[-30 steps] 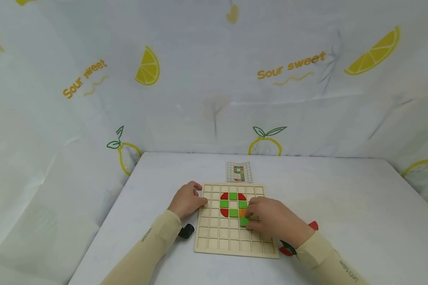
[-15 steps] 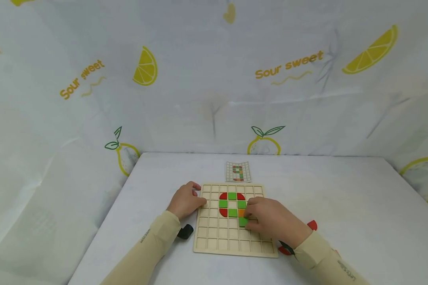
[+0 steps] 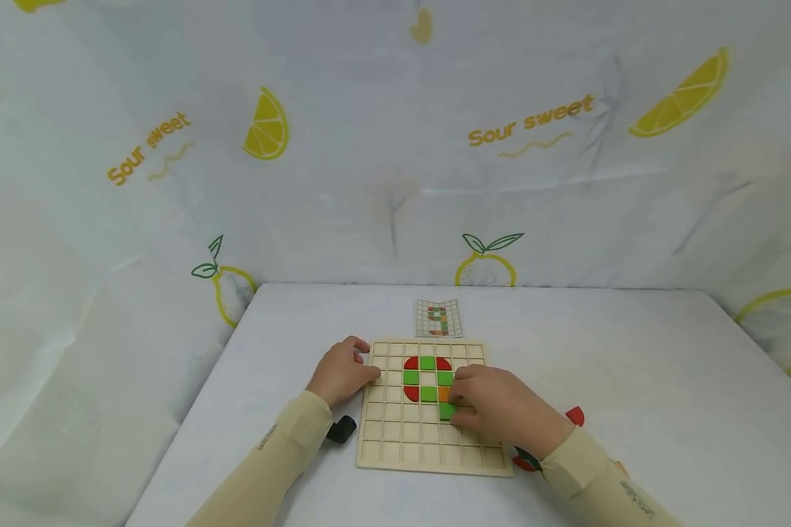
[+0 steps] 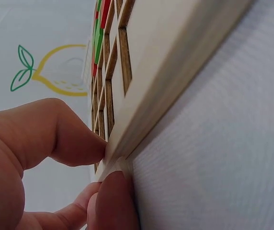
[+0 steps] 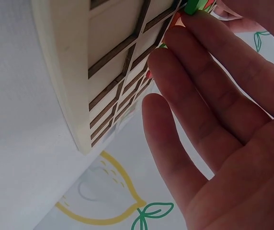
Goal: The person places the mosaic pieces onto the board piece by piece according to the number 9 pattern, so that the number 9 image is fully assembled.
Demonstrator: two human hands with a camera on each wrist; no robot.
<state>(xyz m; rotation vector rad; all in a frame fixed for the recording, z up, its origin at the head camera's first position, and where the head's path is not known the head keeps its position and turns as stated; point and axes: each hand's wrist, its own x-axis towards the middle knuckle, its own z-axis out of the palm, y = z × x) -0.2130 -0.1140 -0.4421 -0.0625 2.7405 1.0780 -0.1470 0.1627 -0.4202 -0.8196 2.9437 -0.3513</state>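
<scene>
A pale wooden grid board [image 3: 410,432] lies on the white table. My left hand [image 3: 339,372] grips its left edge, the thumb on top and other fingers against the side, as the left wrist view shows. Over the board's right half, my right hand [image 3: 501,402] pinches a green square tile [image 3: 445,411] at a cell just below the orange tile [image 3: 443,394]. In the right wrist view the green tile [image 5: 192,5] shows only at the top edge, by the index fingertip. Green squares and red rounded pieces [image 3: 411,363] form a ring higher up the board.
Behind the board lies a printed card [image 3: 438,318] with a coloured grid pattern. Loose red pieces [image 3: 575,416] lie to the right, partly hidden by the right forearm. A black device [image 3: 341,430] sits by the left wrist. A lemon-print cloth [image 3: 369,146] hangs behind the table.
The head view has drifted slightly, shifting everything a little leftward. Both hands keep their places on the board, and the right fingers stay at the green tile.
</scene>
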